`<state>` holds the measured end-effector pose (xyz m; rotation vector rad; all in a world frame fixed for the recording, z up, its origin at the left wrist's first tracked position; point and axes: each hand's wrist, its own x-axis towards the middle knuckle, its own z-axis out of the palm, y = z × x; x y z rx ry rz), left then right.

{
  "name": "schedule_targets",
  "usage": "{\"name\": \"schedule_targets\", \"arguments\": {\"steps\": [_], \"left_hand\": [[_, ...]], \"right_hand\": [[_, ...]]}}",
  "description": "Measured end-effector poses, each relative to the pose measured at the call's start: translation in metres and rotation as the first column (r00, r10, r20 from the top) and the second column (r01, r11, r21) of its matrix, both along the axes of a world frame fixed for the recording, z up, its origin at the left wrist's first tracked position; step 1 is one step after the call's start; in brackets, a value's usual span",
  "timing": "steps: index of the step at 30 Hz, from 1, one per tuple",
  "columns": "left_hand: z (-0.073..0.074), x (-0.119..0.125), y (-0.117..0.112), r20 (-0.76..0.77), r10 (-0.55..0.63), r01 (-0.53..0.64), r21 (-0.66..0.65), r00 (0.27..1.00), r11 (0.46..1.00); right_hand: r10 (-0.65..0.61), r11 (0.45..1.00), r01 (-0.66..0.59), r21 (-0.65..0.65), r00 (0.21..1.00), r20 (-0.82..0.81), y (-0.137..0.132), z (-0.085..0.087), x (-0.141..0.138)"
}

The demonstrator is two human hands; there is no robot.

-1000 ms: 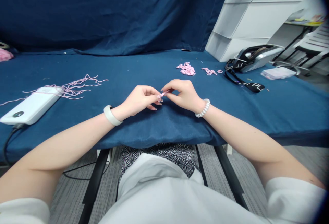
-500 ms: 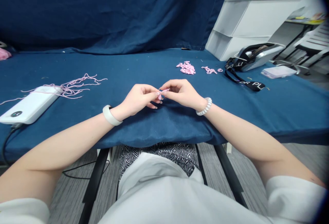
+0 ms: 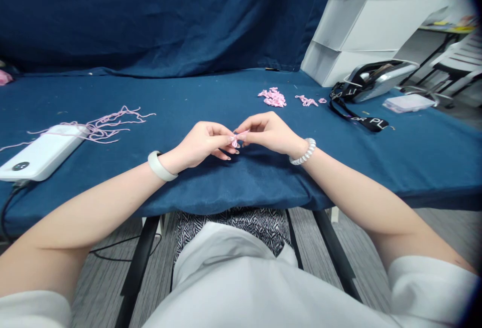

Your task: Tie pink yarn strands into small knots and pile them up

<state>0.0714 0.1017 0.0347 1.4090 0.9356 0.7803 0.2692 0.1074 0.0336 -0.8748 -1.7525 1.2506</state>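
While fingers point(image 3: 222, 136) pinch pink yarn point(image 3: 235, 140), plastic box point(image 3: 408, 103) well apart

A single head-worn camera is looking forward and down from the person's head, facing across the blue-covered tabletop point(image 3: 414, 167) toward a draped blue cloth point(image 3: 150, 16). It is viewing the left hand point(image 3: 198, 144) and right hand point(image 3: 271, 134) from close range, with the person's white top point(image 3: 226, 278) entering the lower frame.

A blue-clothed table point(image 3: 188, 97) holds pink yarn point(image 3: 272, 97) and a power bank point(image 3: 43, 153).
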Motion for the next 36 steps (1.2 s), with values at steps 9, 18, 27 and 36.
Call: {"name": "schedule_targets", "arguments": {"steps": [9, 18, 27, 36], "left_hand": [[0.0012, -0.0006, -0.0011, 0.044, 0.011, -0.011, 0.015, 0.999, 1.0], [0.0029, 0.0005, -0.0022, 0.005, 0.021, -0.022, 0.025, 1.0, 0.999], [0.001, 0.0014, -0.0021, -0.019, 0.032, -0.03, 0.06, 0.999, 0.998], [-0.0007, 0.0007, -0.0008, -0.002, 0.028, -0.027, 0.061, 1.0, 0.998]], "right_hand": [[0.011, 0.999, -0.014, -0.05, 0.997, -0.072, -0.0006, 0.002, -0.0002], [0.004, 1.0, -0.004, -0.016, 0.999, -0.053, -0.0033, 0.001, -0.0016], [-0.008, 0.999, 0.009, 0.041, 1.0, -0.028, -0.0019, -0.0013, -0.0014], [-0.008, 0.999, 0.009, 0.043, 1.0, -0.026, -0.0011, -0.0045, -0.0018]]}}
